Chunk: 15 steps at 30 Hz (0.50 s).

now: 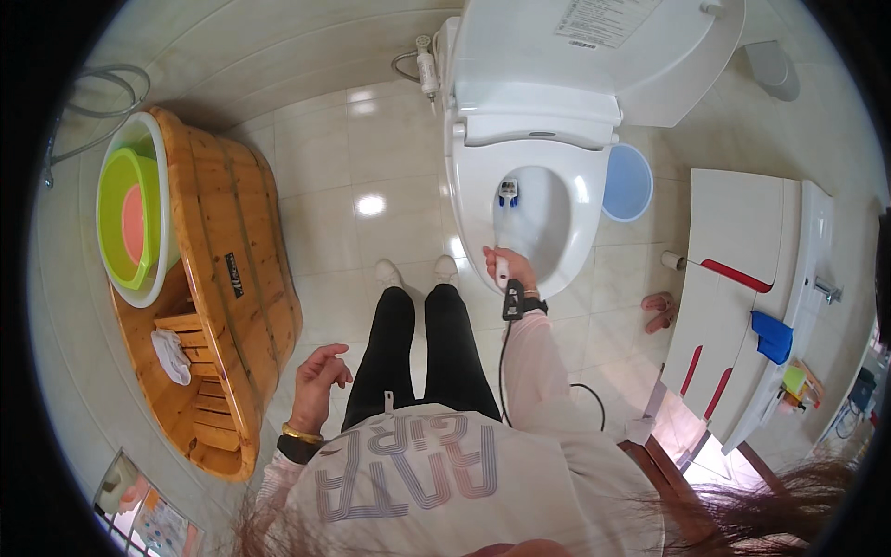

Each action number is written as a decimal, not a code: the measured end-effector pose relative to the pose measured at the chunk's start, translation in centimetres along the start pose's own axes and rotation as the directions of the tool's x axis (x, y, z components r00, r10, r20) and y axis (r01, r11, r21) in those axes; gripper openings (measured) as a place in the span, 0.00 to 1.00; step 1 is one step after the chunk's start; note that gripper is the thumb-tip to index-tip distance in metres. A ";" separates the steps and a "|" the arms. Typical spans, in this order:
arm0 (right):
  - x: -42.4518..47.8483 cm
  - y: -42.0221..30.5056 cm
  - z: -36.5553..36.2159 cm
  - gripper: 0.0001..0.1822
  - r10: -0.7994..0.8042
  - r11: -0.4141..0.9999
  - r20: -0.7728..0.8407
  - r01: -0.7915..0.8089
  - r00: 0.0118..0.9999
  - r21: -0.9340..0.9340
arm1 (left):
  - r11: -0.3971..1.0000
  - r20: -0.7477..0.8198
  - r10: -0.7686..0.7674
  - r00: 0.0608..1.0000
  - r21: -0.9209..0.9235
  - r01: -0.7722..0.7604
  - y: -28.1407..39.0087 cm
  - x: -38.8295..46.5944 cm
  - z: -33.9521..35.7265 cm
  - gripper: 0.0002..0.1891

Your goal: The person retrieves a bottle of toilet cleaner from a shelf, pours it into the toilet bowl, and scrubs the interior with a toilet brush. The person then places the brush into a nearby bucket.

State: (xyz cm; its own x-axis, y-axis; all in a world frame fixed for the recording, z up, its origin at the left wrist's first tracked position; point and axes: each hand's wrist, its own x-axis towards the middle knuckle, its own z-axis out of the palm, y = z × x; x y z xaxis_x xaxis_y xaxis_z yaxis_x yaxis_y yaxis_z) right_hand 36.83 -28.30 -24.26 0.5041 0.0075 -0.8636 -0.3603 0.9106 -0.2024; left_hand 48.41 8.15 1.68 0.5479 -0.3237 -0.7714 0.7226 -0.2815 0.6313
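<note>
My right hand (516,267) grips the white handle of a toilet brush (509,189), which reaches over the front of a white toilet (589,240). The brush's head, white with blue parts, is inside the bowl near its left wall; I cannot tell whether it touches the wall. Behind the bowl, the toilet lid (543,56) stands raised. On that wrist sits a black strapped device with a cable. My left hand (321,379) hangs beside my left thigh, fingers loosely curled and apart, holding nothing.
A wooden bathtub (230,209) stands left, with nested basins (147,174) and a white cloth (170,356). Right of the toilet is a blue bucket (628,184). Farther right are pink slippers (658,310) and a white vanity cabinet (724,230) with a blue cloth (771,338).
</note>
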 end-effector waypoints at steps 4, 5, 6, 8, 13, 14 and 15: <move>-3.6 1.1 2.9 0.11 -0.086 0.996 -0.168 0.088 0.982 0.009 | 1.000 0.007 -0.013 1.000 0.028 0.012 0.6 -0.4 0.0 0.10; -5.5 1.1 2.7 0.11 -0.034 0.999 -0.224 0.036 0.974 0.008 | 1.000 0.004 0.001 1.000 0.013 -0.001 0.6 -0.4 -0.2 0.10; -7.2 1.2 2.4 0.11 -0.043 0.996 -0.275 0.020 0.960 -0.085 | 1.000 0.004 0.017 1.000 -0.009 -0.017 0.2 -0.3 -0.5 0.10; -10.1 1.6 2.5 0.13 -0.104 0.967 -0.360 0.009 0.927 -0.255 | 0.999 -0.004 0.029 1.000 -0.040 -0.029 0.0 0.0 -0.9 0.10; -8.8 -0.8 1.7 0.18 -0.139 0.943 -0.417 -0.009 0.898 -0.333 | 1.000 0.016 0.004 1.000 -0.022 -0.004 0.1 0.4 -0.4 0.10; -8.5 -1.5 1.7 0.20 -0.104 0.934 -0.418 -0.056 0.902 -0.353 | 1.000 0.023 0.003 1.000 -0.007 -0.003 0.3 0.6 -0.2 0.10; -8.6 -0.7 1.0 0.20 -0.168 0.912 -0.435 -0.028 0.885 -0.408 | 1.000 0.026 -0.007 1.000 0.003 0.007 0.3 0.5 0.1 0.10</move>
State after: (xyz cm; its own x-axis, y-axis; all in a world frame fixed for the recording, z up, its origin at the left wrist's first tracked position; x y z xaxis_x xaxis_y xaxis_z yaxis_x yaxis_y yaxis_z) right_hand 33.56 -28.60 -16.22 0.1644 -0.3258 -0.9310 -0.6634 0.6619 -0.3488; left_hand 48.85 7.78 1.45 0.5316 -0.3446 -0.7737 0.7255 -0.2862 0.6259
